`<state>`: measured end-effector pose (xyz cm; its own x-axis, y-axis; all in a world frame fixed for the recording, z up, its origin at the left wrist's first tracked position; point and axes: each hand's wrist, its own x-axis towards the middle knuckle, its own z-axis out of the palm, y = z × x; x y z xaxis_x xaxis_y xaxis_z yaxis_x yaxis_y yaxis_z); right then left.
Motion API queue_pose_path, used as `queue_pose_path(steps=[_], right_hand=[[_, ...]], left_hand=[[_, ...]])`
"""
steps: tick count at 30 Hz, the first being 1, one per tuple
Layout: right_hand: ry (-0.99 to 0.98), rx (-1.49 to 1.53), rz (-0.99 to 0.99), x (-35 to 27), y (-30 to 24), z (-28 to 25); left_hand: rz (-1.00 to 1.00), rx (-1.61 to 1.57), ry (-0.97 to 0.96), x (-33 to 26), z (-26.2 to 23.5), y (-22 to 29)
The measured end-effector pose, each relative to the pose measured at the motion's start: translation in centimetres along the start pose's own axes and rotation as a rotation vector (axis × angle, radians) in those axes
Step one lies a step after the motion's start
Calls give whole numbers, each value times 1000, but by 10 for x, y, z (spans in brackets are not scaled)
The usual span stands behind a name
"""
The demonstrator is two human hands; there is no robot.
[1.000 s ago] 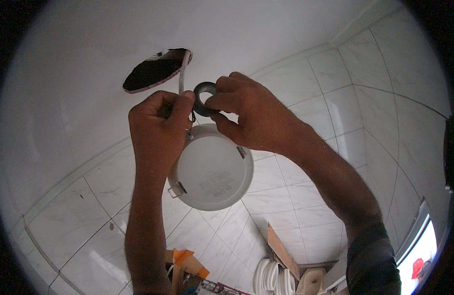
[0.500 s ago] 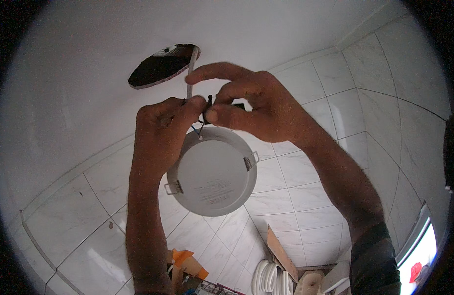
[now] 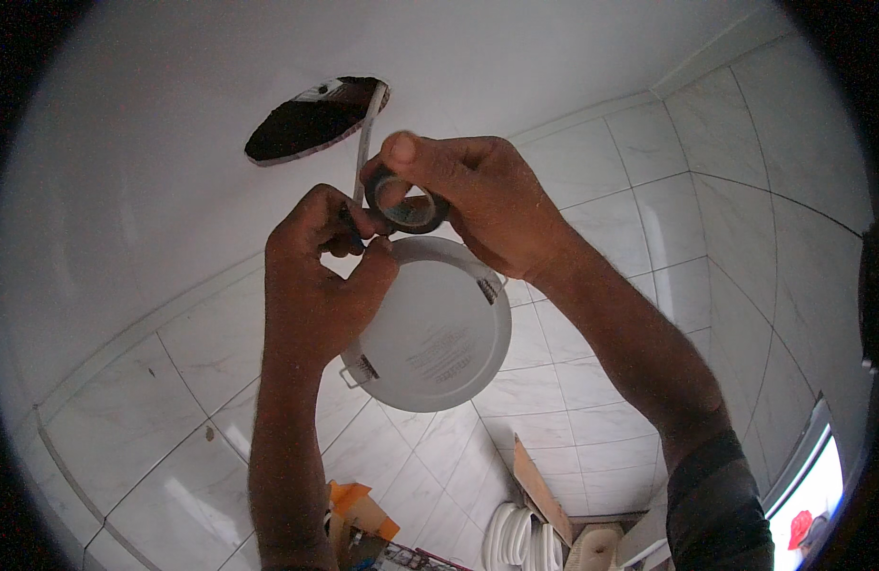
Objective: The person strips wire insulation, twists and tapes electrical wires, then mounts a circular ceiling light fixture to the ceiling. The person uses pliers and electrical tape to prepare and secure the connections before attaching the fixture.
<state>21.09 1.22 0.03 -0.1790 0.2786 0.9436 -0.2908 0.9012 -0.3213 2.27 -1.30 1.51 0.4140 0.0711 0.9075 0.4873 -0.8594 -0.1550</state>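
My right hand [image 3: 506, 205] holds a roll of black electrical tape [image 3: 439, 211], its round core facing me. Beside it, the fingers of my left hand [image 3: 306, 276] pinch the lower end of a pale cable [image 3: 365, 147], with a dark bit showing between them; the wire joint itself is mostly hidden. The cable drops out of a round hole [image 3: 306, 124] cut in the ceiling. Just below both hands hangs a round white ceiling light [image 3: 435, 333], its back toward me and a spring clip on either side. Its wires are hidden behind my left fingers.
White marbled tiles [image 3: 135, 419] cover the walls. Far below are an orange-and-brown carton [image 3: 363, 514], white coils [image 3: 511, 533], a leaning wooden board [image 3: 541, 485] and a beige basin-like fixture [image 3: 595, 550]. A bright opening [image 3: 809, 490] is at the lower right.
My right hand has turned over, bringing the tape roll into plain view close to my left fingers. The light has swung slightly right, and its wires are now covered.
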Motion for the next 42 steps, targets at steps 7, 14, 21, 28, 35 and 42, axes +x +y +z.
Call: queue_pose_path(steps=[7,14,21,28,35,42], right_hand=[[-46,-222,-308,11,25,-15],[-2,-624,-404,4,20,-18],[-88,-893,-346,-3,13,-26],[-54,-510,-305,-8,6,-26],[24,137,-212,12,24,-7],[101,-880,-190,-6,16,-6]], left_hand=[[-80,-19,-1,-1,4,-2],[-30,-87,15,-3,6,-6],[-104,-110,76,-5,6,-7],[-63,6,35,-1,1,-12],[49,52,28,4,1,-13],[-125,40,44,2,1,-10]])
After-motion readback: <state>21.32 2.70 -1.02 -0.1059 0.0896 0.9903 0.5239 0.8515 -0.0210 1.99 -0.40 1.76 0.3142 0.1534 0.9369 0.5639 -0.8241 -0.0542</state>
